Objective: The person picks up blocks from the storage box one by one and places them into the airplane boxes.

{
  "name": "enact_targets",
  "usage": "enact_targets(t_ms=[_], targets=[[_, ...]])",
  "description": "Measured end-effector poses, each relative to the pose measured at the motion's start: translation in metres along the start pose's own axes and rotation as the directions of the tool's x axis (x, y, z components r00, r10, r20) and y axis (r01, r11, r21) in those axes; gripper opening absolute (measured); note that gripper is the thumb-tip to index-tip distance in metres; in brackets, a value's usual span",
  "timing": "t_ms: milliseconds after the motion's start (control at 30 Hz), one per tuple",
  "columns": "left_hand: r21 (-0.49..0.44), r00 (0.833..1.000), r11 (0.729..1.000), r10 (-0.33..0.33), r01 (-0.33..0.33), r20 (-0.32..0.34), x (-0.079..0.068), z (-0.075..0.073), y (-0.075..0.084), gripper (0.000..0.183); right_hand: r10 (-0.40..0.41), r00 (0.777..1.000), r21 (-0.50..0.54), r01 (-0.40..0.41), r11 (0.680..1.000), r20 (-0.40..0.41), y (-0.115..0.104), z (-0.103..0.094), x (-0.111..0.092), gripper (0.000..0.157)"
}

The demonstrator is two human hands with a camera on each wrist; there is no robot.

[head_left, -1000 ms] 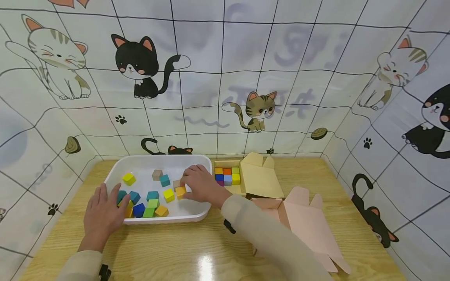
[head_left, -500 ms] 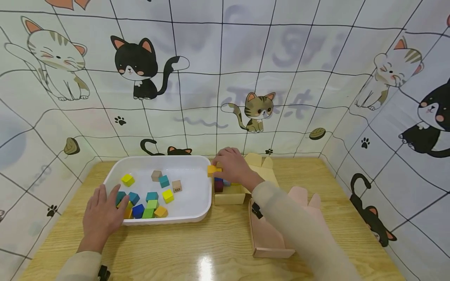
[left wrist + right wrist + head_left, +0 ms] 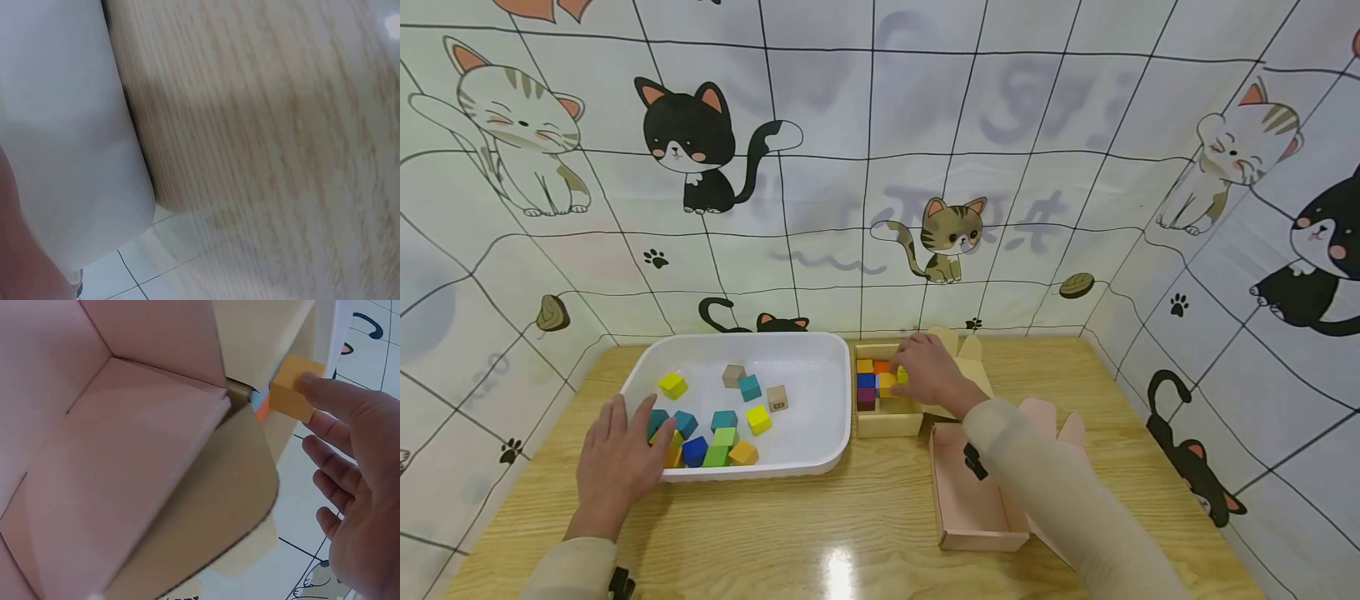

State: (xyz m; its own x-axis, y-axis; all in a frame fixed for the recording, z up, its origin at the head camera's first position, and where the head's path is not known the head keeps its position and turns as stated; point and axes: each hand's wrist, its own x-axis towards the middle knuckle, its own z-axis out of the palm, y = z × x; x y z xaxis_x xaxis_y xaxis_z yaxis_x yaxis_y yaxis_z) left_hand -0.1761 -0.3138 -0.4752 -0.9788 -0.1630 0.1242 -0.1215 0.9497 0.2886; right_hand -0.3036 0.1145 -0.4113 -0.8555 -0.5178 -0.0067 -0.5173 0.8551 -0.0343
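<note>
An orange cube (image 3: 886,384) is pinched between thumb and fingers of my right hand (image 3: 928,371), held over the small yellow cardboard box (image 3: 889,427). Several coloured cubes lie in rows inside that box, partly behind the hand. In the right wrist view the thumb presses on one face of the orange cube (image 3: 290,394), and the other fingers are loosely bent. My left hand (image 3: 625,450) rests on the near left corner of the white tray (image 3: 812,400), fingers extended over its rim. Teal, yellow, green, blue, orange and wooden cubes (image 3: 777,397) lie scattered in the tray.
A pink cardboard box (image 3: 981,500) with its lid folded open stands in front of the yellow box, beneath the right forearm. The yellow box's lid (image 3: 973,367) leans out to the right. A cat-printed cloth (image 3: 820,192) hangs behind the wooden table (image 3: 775,533).
My right hand has lifted an orange cube out of the tray and carried it right, over the yellow box. The left hand stays at the tray's corner.
</note>
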Motion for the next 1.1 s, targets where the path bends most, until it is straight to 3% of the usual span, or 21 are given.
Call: enact_targets(t_ms=[467, 1100], targets=[[-0.002, 1.0, 1.0, -0.009, 0.009, 0.007, 0.0, -0.002, 0.001, 0.07, 0.016, 1.0, -0.027, -0.015, 1.0, 0.027, -0.004, 0.026, 0.005, 0.026], [0.004, 1.0, 1.0, -0.004, 0.004, -0.007, 0.0, -0.002, 0.0, 0.07, 0.028, 0.999, -0.094, -0.026, 0.995, 0.019, -0.009, 0.035, 0.011, 0.026]])
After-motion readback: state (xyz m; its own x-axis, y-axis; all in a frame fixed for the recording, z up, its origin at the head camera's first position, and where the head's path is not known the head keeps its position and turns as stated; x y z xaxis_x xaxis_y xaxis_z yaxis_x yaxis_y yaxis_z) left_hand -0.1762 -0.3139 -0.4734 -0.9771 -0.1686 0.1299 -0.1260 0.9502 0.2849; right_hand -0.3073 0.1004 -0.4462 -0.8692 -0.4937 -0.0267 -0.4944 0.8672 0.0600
